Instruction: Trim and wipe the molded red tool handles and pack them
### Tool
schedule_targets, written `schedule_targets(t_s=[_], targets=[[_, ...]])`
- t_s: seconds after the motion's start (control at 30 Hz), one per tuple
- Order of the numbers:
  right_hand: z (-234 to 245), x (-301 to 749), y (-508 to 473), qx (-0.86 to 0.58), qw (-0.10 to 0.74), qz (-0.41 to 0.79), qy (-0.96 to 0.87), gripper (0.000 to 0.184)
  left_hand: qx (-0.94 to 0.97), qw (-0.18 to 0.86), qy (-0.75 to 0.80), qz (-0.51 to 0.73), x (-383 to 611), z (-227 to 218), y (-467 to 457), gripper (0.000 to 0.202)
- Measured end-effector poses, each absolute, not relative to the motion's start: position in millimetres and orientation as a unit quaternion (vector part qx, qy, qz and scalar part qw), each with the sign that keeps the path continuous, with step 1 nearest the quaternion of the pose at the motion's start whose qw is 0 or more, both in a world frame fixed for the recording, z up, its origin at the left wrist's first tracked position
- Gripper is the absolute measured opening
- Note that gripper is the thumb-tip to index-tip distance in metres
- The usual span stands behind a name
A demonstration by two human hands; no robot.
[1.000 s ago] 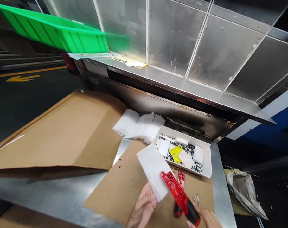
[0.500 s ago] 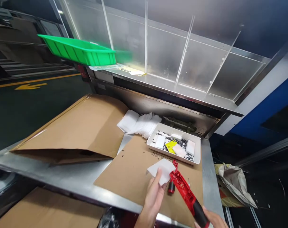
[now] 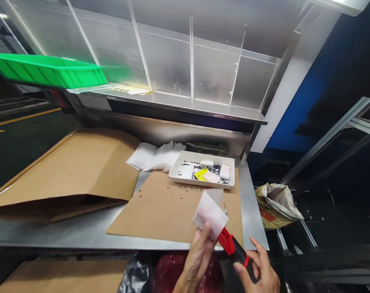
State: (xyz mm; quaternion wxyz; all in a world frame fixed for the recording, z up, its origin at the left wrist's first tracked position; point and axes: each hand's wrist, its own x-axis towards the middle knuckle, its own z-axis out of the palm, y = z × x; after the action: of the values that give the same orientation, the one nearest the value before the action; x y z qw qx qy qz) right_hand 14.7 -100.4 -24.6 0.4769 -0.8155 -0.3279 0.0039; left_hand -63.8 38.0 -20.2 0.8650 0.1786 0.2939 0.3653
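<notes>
My left hand (image 3: 200, 256) pinches a small white translucent bag (image 3: 209, 212) by its lower edge, holding it up over the near edge of the steel table (image 3: 81, 234). My right hand (image 3: 258, 270) grips the black handle of a red plastic part (image 3: 232, 246), whose front end lies inside or behind the bag. Both hands hover at the table's front right corner, above a flat cardboard sheet (image 3: 166, 209).
A white tray (image 3: 203, 174) of small white pieces and a yellow tag sits at the back, beside a fanned stack of white bags (image 3: 156, 155). A large folded carton (image 3: 65, 171) lies left. A green bin (image 3: 47, 71) sits on the shelf. A crumpled sack (image 3: 276, 203) lies right.
The view has pulled back and swung right. Both hands have drawn toward the table's near edge, and the bag now covers the front of the red part.
</notes>
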Motion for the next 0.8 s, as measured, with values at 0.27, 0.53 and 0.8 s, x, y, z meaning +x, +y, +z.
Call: schedule_targets(t_s=[0.27, 0.53, 0.8], targets=[[-20.9, 17.9, -109.8, -0.799, 0.503, 0.079, -0.321, 0.07, 0.304, 0.869, 0.279, 0.272, -78.8, -26.6, 1.6, 0.048], [-22.2, 8.7, -115.2, -0.814, 0.416, 0.028, -0.404, 0.062, 0.127, 0.928, 0.239, 0.255, -99.9, -34.3, 6.5, 0.054], [-25.1, 19.7, -120.7, -0.749, 0.307, 0.031, -0.586, 0.055, -0.035, 0.935, 0.247, 0.254, -89.6, -44.8, -4.0, 0.026]])
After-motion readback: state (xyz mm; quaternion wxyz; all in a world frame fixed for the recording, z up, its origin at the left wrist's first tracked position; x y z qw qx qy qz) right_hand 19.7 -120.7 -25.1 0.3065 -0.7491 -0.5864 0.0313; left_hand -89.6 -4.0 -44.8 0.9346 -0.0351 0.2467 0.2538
